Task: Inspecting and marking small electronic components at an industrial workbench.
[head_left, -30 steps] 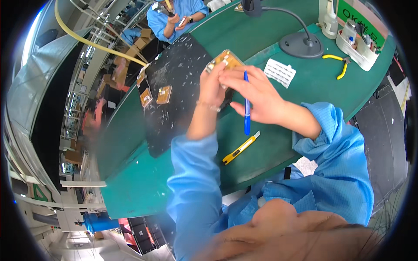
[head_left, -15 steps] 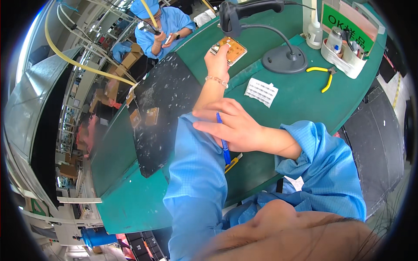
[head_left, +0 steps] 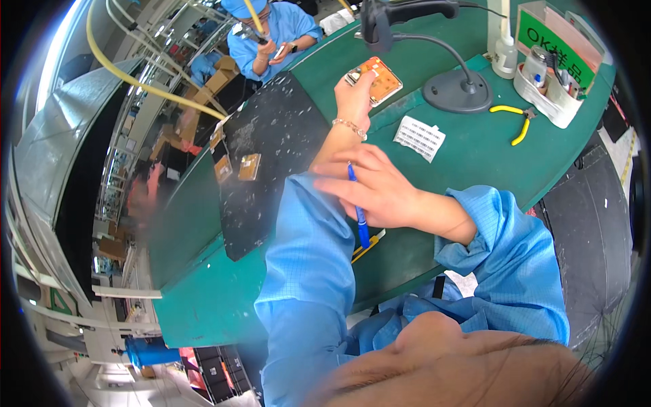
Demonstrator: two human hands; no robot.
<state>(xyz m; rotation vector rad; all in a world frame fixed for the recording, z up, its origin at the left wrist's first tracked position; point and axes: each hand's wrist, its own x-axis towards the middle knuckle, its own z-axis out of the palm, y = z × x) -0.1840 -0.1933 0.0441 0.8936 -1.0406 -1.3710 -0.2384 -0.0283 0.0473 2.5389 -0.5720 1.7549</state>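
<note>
- 2 hands work over a green worktop (head_left: 475, 156).
- Left hand (head_left: 354, 100) reaches far forward, its fingers closed around an orange circuit board (head_left: 377, 79) held under the black scanner (head_left: 393, 12) on its stand.
- Right hand (head_left: 380, 190) rests against the left forearm, fingers gripping a blue pen (head_left: 359, 216).
- 1 white label sheet (head_left: 419, 137) lies near the stand's base; yellow pliers (head_left: 515, 119) lie farther right.

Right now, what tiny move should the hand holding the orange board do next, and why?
Probably lift the orange board a little nearer the black scanner head. The left hand holds it just under that head, while the right hand only grips a blue pen.
</note>
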